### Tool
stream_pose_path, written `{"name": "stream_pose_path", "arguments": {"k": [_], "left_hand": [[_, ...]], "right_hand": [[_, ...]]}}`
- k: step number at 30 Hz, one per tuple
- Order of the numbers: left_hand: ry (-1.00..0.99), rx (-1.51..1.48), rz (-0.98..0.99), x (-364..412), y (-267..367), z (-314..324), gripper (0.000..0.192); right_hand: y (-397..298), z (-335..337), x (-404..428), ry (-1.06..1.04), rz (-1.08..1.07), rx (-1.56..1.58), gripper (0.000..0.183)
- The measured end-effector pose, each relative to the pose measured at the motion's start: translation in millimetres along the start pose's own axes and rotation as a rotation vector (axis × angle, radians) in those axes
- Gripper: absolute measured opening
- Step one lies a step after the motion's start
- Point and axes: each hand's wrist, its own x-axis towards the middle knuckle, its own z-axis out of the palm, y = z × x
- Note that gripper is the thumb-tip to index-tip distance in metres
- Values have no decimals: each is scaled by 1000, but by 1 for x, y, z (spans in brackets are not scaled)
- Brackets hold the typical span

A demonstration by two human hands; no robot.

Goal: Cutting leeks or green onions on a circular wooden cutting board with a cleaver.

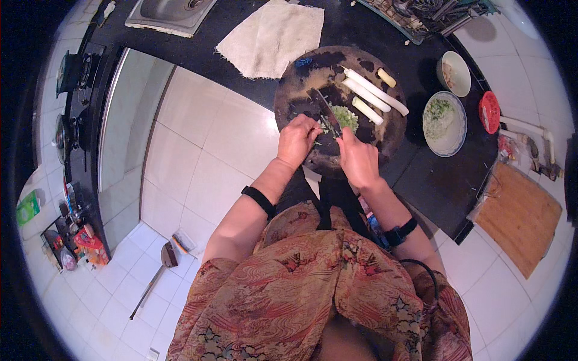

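My right hand (359, 158) is closed around the handle of a kitchen knife (328, 109), its dark blade pointing away from me over a round wooden chopping board (293, 97). At the blade's left side my left hand (298, 139) has its fingertips bunched by small green bits (324, 125); whether it pinches a piece cannot be made out. Chopped scallion or leek (346, 118) is heaped right of the blade. Several white stalk pieces (371, 94) lie farther right on the board, beside a short yellowish piece (386, 77).
A patterned bowl (463, 124) of chopped greens and a second bowl (465, 74) stand right of the board, near a red plastic basket (489, 112). A beige cloth (273, 38) lies behind left, by a sink (158, 16). A dish rack (417, 34) is at the back right.
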Motion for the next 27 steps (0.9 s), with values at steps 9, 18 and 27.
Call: {"name": "stream_pose_path", "arguments": {"k": [9, 18, 27], "left_hand": [[-34, -17, -60, 1, -2, 0, 12], [-58, 2, 108, -3, 1, -17, 24], [-233, 69, 4, 0, -10, -34, 48]], "right_hand": [[-3, 1, -1, 1, 1, 7, 20], [1, 5, -2, -36, -8, -1, 21], [8, -1, -2, -44, 55, 26, 22]]}}
